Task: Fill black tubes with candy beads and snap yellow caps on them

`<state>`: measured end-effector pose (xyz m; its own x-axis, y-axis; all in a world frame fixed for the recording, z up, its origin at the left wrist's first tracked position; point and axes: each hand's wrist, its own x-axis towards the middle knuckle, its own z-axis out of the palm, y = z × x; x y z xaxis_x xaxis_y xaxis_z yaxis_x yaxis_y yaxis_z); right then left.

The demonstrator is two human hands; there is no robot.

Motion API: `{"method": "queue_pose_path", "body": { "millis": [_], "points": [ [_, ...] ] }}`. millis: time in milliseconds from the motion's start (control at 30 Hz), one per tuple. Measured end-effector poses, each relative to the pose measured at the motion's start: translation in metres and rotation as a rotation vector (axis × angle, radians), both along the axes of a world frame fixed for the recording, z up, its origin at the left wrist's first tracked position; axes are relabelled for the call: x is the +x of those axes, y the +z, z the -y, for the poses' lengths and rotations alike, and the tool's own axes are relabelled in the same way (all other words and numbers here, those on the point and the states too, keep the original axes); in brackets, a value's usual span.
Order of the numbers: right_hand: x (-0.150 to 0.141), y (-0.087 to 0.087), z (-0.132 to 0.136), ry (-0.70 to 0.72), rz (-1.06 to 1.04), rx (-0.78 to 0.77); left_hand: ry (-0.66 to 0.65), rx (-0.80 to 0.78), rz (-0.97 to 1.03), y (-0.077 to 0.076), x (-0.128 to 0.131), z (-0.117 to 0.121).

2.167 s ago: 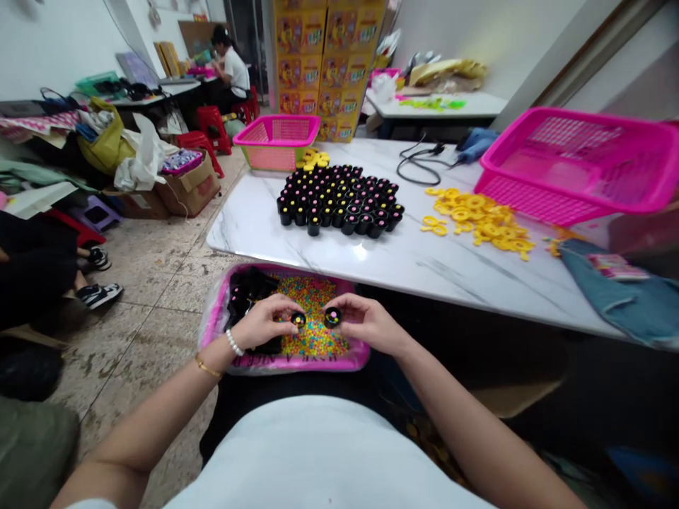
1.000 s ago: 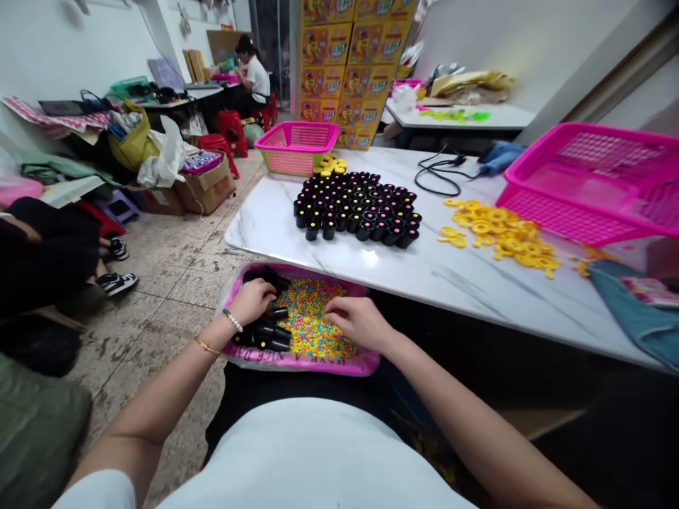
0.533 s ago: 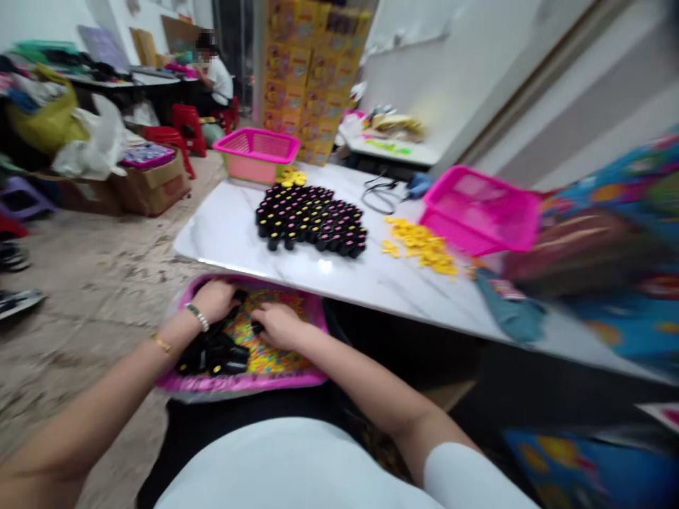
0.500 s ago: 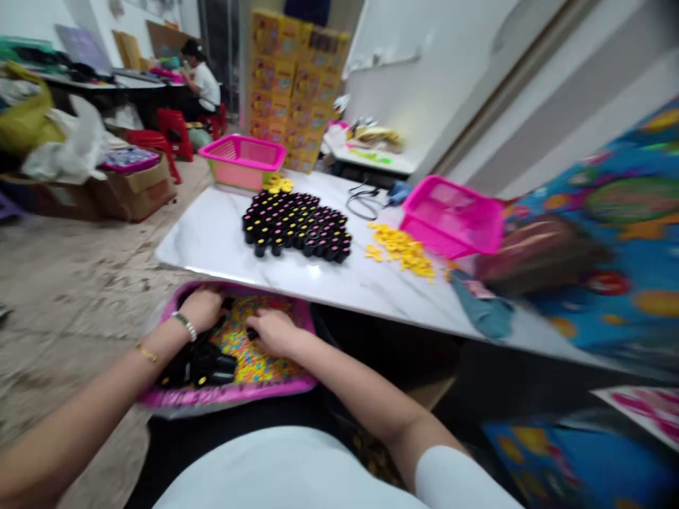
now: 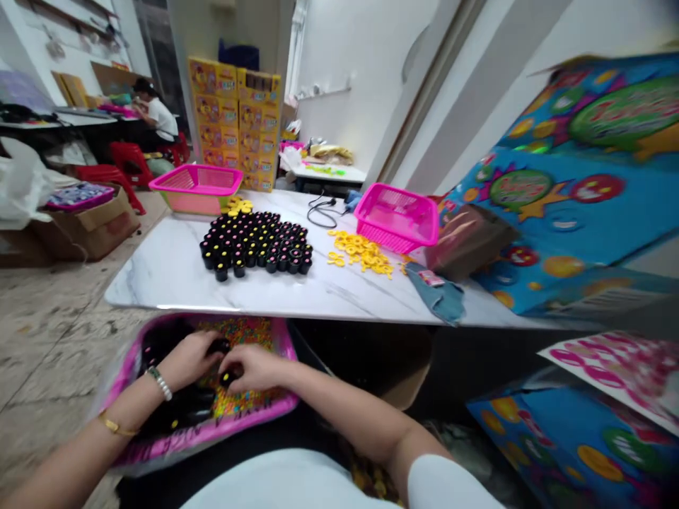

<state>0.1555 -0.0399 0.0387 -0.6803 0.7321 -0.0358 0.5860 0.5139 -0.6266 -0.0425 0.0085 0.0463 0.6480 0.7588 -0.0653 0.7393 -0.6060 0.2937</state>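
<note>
While both hands work low over a pink tray [image 5: 289,348], the right hand [image 5: 253,367] closes its thumb and fingers around a black cup [image 5: 228,377], whose end with a yellow dot shows between them. Just beside it, the left hand [image 5: 192,359] bends its fingers around a second black cup [image 5: 218,346], mostly hidden behind them. The two hands nearly meet, and both cups are above the tray, close over a bed of small coloured balls [image 5: 233,404].

On the tray's left side, more black cups [image 5: 194,404] lie in a heap, several tipped on their sides, one showing a yellow dot near the front. The tray is in front of the white table [image 5: 339,300], near its edge.

On that table, a dense group of black cups with pink and yellow dots [image 5: 257,244] stands upright. To its right is a loose pile of yellow rings [image 5: 366,254], near a pink basket [image 5: 382,239]; behind the group, at left, is a smaller basket [image 5: 194,203]. A black cord [image 5: 321,223] curls behind the rings. Blue cloth [image 5: 443,298] hangs over the front edge, and large blue boxes [image 5: 556,244] fill the right side.
</note>
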Motion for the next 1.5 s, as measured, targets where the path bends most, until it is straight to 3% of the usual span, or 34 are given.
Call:
{"method": "queue_pose_path", "body": {
  "millis": [100,233,367,467,567,667,800,867,933,1333,1500],
  "points": [
    [0.014,0.006,-0.003,-0.009,-0.117,0.017,-0.045,-0.018,-0.006,0.003,-0.003,0.014],
    [0.031,0.005,-0.008,-0.052,0.177,0.146,-0.025,-0.054,-0.089,-0.009,0.0,0.019],
    [0.02,-0.005,0.0,-0.035,0.301,0.124,-0.042,-0.097,-0.062,-0.023,0.012,0.019],
    [0.011,-0.009,0.007,0.034,0.283,0.08,-0.024,-0.123,0.017,-0.023,0.013,0.021],
    [0.018,-0.006,0.007,0.046,0.121,0.028,0.037,-0.157,0.132,-0.018,0.001,0.024],
    [0.038,-0.004,0.007,-0.071,-0.249,-0.083,0.136,-0.196,0.242,-0.013,-0.013,0.028],
    [0.054,-0.007,0.013,-0.202,-0.646,-0.464,0.195,-0.236,0.35,-0.013,-0.019,0.029],
    [0.053,-0.009,0.015,-0.221,-0.723,-0.637,0.187,-0.233,0.385,-0.013,-0.018,0.029],
    [0.049,-0.009,0.016,-0.224,-0.739,-0.712,0.167,-0.216,0.398,-0.013,-0.017,0.028],
    [0.038,-0.019,0.016,-0.296,-0.732,-0.635,0.043,-0.127,0.056,-0.023,0.013,0.016],
    [0.038,-0.02,0.015,-0.352,-0.771,-0.609,-0.084,-0.081,-0.047,-0.016,0.014,0.016]
  ]
}}
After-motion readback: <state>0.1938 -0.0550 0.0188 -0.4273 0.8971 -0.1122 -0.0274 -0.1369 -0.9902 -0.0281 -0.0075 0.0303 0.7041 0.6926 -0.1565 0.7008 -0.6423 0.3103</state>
